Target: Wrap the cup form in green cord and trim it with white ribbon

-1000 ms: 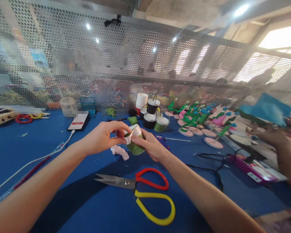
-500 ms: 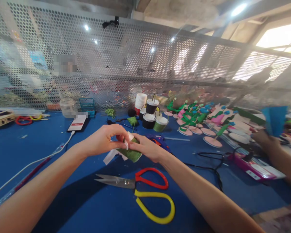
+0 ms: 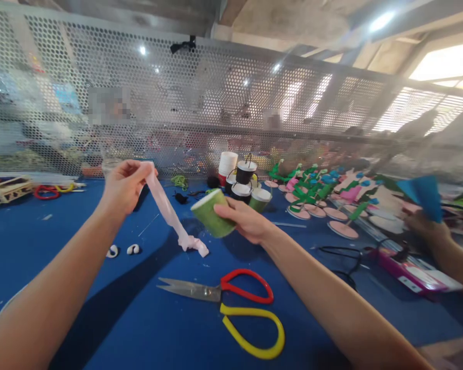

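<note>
My left hand [image 3: 125, 187] is raised on the left, fingers closed on one end of a pale pink strip [image 3: 164, 203]. The strip slants down to the right, and its crumpled lower end rests on the table. In my right hand [image 3: 245, 218] is a green cup [image 3: 213, 213] with a white rim, tilted with its mouth to the upper left. Below both hands lie large scissors [image 3: 204, 293] with one red and one yellow handle, blades partly apart. Two small white curled pieces [image 3: 133, 248] sit on the table by my left forearm.
Behind the cup stand small black and green buckets [image 3: 241, 191] and stacked white cups [image 3: 227, 164]. Green-stemmed craft flowers [image 3: 308, 195] on round pink bases fill the right rear. Another person's hand [image 3: 428, 226] holds blue material at right. A perforated metal screen [image 3: 200, 103] borders the back.
My left hand has moved away from the cup, up and left, drawing out the pink strip. The cup has turned in my right hand. White curled pieces now show on the table.
</note>
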A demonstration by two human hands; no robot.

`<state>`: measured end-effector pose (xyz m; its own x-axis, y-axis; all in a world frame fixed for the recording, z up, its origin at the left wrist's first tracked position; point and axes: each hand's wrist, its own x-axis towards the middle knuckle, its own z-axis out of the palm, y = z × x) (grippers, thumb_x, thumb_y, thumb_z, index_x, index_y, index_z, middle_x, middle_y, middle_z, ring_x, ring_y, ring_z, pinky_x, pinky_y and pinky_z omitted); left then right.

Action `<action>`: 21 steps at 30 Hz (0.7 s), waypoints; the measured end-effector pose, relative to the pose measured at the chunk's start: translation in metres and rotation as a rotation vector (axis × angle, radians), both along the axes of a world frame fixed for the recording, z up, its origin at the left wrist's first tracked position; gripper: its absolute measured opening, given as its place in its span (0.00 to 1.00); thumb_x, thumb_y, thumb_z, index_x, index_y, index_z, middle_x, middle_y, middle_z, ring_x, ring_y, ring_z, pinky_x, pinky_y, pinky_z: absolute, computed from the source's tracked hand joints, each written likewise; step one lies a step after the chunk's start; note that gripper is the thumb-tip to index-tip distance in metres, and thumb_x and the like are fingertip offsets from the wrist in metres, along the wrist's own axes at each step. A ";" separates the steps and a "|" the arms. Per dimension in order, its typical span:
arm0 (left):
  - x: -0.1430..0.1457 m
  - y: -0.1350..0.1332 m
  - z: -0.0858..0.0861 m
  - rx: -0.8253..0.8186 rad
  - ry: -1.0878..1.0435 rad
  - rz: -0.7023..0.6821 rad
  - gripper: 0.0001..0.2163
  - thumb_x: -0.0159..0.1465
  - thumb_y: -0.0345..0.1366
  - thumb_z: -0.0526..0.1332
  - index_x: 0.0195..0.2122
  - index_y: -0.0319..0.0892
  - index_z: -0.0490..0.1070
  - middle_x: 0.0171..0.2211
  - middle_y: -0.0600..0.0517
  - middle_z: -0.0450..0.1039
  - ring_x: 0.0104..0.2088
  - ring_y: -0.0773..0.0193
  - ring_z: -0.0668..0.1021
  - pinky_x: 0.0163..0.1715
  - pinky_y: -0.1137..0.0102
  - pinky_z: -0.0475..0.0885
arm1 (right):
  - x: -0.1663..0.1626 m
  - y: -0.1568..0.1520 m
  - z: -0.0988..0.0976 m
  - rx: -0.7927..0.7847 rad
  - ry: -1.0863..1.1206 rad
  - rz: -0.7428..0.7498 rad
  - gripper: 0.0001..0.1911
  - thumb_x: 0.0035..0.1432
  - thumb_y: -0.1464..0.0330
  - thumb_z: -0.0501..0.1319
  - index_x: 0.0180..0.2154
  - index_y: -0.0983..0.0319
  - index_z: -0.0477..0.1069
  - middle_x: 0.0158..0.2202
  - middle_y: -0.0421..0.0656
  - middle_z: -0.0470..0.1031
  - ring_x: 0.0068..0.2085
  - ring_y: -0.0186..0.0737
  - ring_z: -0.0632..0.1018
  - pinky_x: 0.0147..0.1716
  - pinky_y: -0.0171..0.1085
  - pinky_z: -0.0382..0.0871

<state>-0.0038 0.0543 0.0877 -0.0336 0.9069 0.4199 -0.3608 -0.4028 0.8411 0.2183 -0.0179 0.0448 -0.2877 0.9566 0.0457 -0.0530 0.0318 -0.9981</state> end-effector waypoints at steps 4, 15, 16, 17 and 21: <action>-0.009 -0.003 0.011 0.021 0.012 0.072 0.09 0.47 0.26 0.65 0.18 0.41 0.64 0.18 0.56 0.73 0.19 0.69 0.74 0.20 0.75 0.71 | -0.007 0.038 -0.008 0.167 -0.235 -0.352 0.19 0.47 0.63 0.62 0.40 0.63 0.63 0.42 0.46 0.74 0.40 0.37 0.75 0.40 0.37 0.70; 0.027 -0.022 -0.021 -0.088 0.398 -0.235 0.09 0.43 0.34 0.69 0.22 0.37 0.70 0.19 0.55 0.73 0.21 0.70 0.74 0.23 0.75 0.67 | -0.017 0.063 -0.022 0.258 -0.497 -0.500 0.24 0.34 0.75 0.66 0.39 0.66 0.65 0.48 0.54 0.68 0.54 0.53 0.65 0.54 0.50 0.55; 0.030 -0.023 -0.024 -0.085 0.430 -0.246 0.09 0.44 0.35 0.68 0.22 0.38 0.70 0.19 0.56 0.72 0.21 0.70 0.73 0.23 0.75 0.66 | -0.015 0.054 -0.015 0.297 -0.488 -0.493 0.21 0.38 0.73 0.65 0.38 0.65 0.66 0.49 0.53 0.68 0.54 0.50 0.65 0.54 0.47 0.56; 0.032 -0.025 -0.026 -0.076 0.458 -0.251 0.09 0.44 0.35 0.68 0.23 0.38 0.69 0.19 0.56 0.71 0.21 0.70 0.72 0.23 0.75 0.65 | -0.015 0.044 -0.009 0.329 -0.472 -0.475 0.15 0.44 0.69 0.63 0.38 0.64 0.67 0.47 0.50 0.69 0.52 0.46 0.68 0.51 0.44 0.60; 0.040 -0.031 -0.031 -0.044 0.539 -0.276 0.11 0.46 0.35 0.67 0.26 0.40 0.67 0.19 0.58 0.69 0.21 0.71 0.70 0.21 0.76 0.62 | -0.019 0.010 0.005 0.386 -0.335 -0.247 0.15 0.54 0.57 0.54 0.31 0.63 0.68 0.27 0.41 0.71 0.28 0.35 0.72 0.28 0.36 0.67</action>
<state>0.0364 0.0229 0.0563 0.4127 0.8686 0.2741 0.0344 -0.3156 0.9483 0.1996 -0.0082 0.0494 -0.1169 0.9294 0.3502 0.3200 0.3691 -0.8726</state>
